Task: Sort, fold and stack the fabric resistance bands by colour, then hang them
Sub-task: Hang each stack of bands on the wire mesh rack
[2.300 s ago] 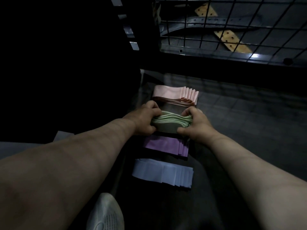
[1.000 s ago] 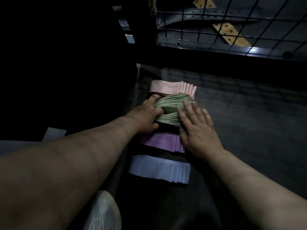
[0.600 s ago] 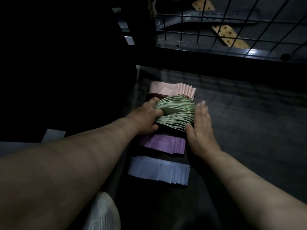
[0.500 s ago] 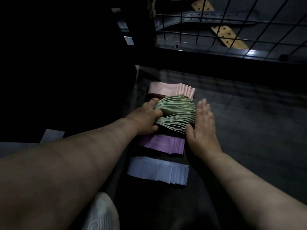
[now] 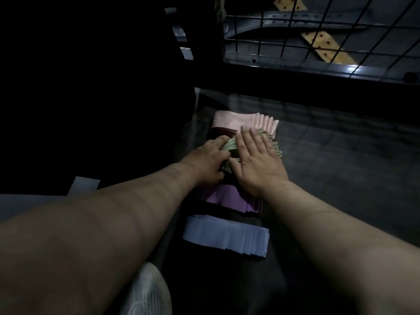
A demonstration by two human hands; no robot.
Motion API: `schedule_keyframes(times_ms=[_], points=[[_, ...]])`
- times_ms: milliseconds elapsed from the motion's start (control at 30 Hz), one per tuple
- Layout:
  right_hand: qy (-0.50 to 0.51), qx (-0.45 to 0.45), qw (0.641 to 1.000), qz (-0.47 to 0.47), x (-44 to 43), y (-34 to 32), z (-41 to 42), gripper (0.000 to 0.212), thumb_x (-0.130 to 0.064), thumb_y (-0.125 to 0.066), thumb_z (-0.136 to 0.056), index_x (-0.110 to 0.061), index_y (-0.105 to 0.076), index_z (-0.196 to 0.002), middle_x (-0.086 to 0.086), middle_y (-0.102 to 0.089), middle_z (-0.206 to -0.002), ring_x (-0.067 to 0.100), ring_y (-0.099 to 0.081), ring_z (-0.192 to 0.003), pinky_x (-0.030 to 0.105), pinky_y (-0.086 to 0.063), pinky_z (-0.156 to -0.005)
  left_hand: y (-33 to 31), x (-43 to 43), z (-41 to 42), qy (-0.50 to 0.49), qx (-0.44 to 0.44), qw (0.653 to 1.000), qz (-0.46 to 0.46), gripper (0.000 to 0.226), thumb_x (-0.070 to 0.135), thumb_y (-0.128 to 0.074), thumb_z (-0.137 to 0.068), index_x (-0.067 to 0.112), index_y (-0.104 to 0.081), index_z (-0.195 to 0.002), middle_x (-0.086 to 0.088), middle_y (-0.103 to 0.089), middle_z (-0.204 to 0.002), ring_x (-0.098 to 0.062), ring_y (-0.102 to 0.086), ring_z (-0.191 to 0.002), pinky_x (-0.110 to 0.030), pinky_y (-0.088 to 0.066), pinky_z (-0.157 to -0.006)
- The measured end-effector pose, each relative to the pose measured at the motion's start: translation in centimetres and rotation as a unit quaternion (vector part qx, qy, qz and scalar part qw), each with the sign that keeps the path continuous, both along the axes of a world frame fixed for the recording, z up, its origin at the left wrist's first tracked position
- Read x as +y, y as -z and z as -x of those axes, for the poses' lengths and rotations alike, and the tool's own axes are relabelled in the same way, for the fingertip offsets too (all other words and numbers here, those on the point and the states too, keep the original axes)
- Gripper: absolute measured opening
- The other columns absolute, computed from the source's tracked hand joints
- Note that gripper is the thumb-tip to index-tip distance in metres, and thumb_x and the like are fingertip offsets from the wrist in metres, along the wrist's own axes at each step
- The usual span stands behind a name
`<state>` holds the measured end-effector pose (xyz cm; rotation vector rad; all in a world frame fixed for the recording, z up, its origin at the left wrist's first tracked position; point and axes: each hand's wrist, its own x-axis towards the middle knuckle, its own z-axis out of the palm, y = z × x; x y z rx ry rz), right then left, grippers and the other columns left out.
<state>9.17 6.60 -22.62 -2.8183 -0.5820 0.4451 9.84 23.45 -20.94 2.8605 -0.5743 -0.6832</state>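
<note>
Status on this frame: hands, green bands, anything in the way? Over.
Left hand grips left end of green band stack. Right hand flat on top, pressing. Pink stack beyond, purple stack nearer, both close; nothing blocking.

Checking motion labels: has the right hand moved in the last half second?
Yes. The right hand went left, from beside the green stack's loop ends to flat on top of it, fingers now reaching the pink stack.
</note>
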Motion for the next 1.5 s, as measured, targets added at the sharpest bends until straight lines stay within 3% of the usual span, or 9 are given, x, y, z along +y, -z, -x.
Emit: schedule_keyframes(times_ms=[167, 333, 633, 733, 867, 1133, 1233, 1367, 1500], points=[[-0.062, 0.021, 0.998, -0.016, -0.2, -0.7, -0.6, 0.095, -0.071, -0.016, -0.086, -0.012, 0.009, -0.156, 0.006, 0.012, -0.164, 0.018, 0.021, -0.149, 0.041, 0.015, -0.120, 0.0, 0.3, 0.0, 0.000, -0.007, 1.000, 0.016, 0.042, 0.026, -0.066, -0.085, 0.009, -0.061, -0.122, -0.008, -0.021, -0.158, -0.031, -0.038, -0.133, -0.035, -0.034, -0.109], [-0.097, 0.009, 0.995, 0.029, -2.6, -1.4, -1.0, 0.117, -0.064, -0.063, -0.072, -0.019, 0.005, -0.157, 0.004, -0.011, -0.159, 0.021, 0.000, -0.149, 0.048, 0.007, -0.120, 0.1, 1.3, 0.2, 0.014, -0.010, 0.998, 0.060, 0.031, 0.020, -0.064, -0.076, 0.010, -0.067, -0.106, -0.003, -0.029, -0.155, -0.028, -0.044, -0.130, -0.039, -0.043, -0.104], [-0.060, -0.024, 0.997, -0.029, -4.3, -1.2, -0.6, 0.064, -0.051, -0.071, -0.067, -0.022, -0.050, -0.121, 0.003, -0.043, -0.139, 0.024, -0.028, -0.138, 0.046, -0.010, -0.115, 0.1, 1.4, 0.8, -0.026, 0.007, 0.998, 0.048, 0.037, 0.029, -0.067, -0.076, 0.017, -0.063, -0.110, -0.002, -0.027, -0.148, -0.024, -0.042, -0.130, -0.033, -0.042, -0.105], [-0.040, -0.011, 0.997, -0.058, -4.0, -1.1, -0.6, 0.067, -0.048, -0.070, -0.068, -0.022, -0.046, -0.126, 0.001, -0.051, -0.129, 0.024, -0.043, -0.125, 0.042, -0.023, -0.106, 0.1, 1.4, 0.8, -0.026, 0.007, 0.999, 0.031, 0.044, 0.031, -0.067, -0.076, 0.019, -0.061, -0.118, -0.003, -0.028, -0.150, -0.025, -0.040, -0.132, -0.036, -0.040, -0.107], [0.018, 0.055, 0.993, -0.106, -5.3, -0.7, -0.4, 0.091, -0.044, -0.079, -0.065, -0.024, -0.036, -0.143, -0.001, -0.039, -0.146, 0.023, -0.033, -0.135, 0.040, -0.022, -0.110, 0.1, 1.3, 0.8, -0.029, 0.012, 0.999, 0.014, 0.049, 0.033, -0.066, -0.076, 0.022, -0.060, -0.123, -0.003, -0.025, -0.153, -0.026, -0.036, -0.134, -0.038, -0.037, -0.109], [0.152, 0.132, 0.955, -0.219, -5.3, 0.6, 0.2, 0.084, -0.017, -0.081, -0.066, -0.015, -0.042, -0.141, 0.006, -0.044, -0.139, 0.024, -0.036, -0.134, 0.024, -0.026, -0.113, 0.3, 1.7, 1.2, -0.041, -0.006, 0.998, 0.057, 0.053, 0.030, -0.069, -0.074, 0.030, -0.057, -0.126, 0.001, -0.033, -0.149, -0.025, -0.044, -0.129, -0.039, -0.042, -0.105], [0.152, 0.139, 0.952, -0.225, -5.5, 0.5, 0.3, 0.085, -0.019, -0.081, -0.065, -0.019, -0.041, -0.141, 0.004, -0.048, -0.136, 0.024, -0.039, -0.132, 0.033, -0.031, -0.114, 0.3, 1.9, 1.2, -0.044, -0.011, 0.997, 0.062, 0.054, 0.028, -0.072, -0.074, 0.031, -0.056, -0.126, 0.003, -0.034, -0.148, -0.025, -0.048, -0.127, -0.038, -0.044, -0.103], [0.141, 0.156, 0.954, -0.214, -5.1, 0.3, 0.9, 0.101, -0.022, -0.078, -0.073, -0.025, -0.014, -0.152, 0.005, -0.032, -0.146, 0.024, -0.026, -0.136, 0.036, -0.021, -0.116, 0.4, 2.1, 1.1, -0.034, -0.022, 0.997, 0.059, 0.053, 0.024, -0.074, -0.076, 0.031, -0.057, -0.126, 0.002, -0.033, -0.150, -0.026, -0.047, -0.127, -0.037, -0.046, -0.100], [0.155, 0.147, 0.951, -0.223, -4.9, 0.3, 0.9, 0.111, -0.024, -0.080, -0.068, -0.026, -0.008, -0.153, 0.008, -0.026, -0.149, 0.027, -0.024, -0.139, 0.039, -0.020, -0.117, 0.4, 1.5, 1.3, -0.040, -0.004, 0.998, 0.046, 0.053, 0.026, -0.071, -0.077, 0.038, -0.057, -0.126, -0.001, -0.017, -0.158, -0.027, -0.031, -0.140, -0.038, -0.033, -0.112]])
